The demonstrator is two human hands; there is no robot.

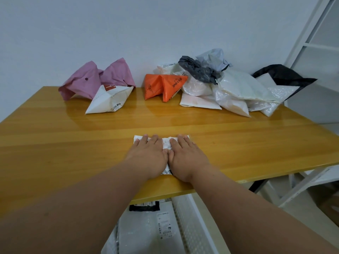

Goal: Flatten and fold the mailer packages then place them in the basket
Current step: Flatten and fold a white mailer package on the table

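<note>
A folded white mailer (166, 143) lies flat near the front edge of the wooden table (73, 143). My left hand (146, 156) and my right hand (187, 158) press down on it side by side, palms flat and fingers spread, covering most of it. Below the table's front edge stands a white basket (194, 224) holding flat white mailers (161, 231) with labels. Along the back of the table wait crumpled mailers: a pink one (97, 77), a white one (108, 99), an orange one (161, 85).
At the back right is a heap of white, grey and black mailers (229, 88). A white shelf frame (311, 43) stands at the right, past the table's edge. A plain wall rises behind the table.
</note>
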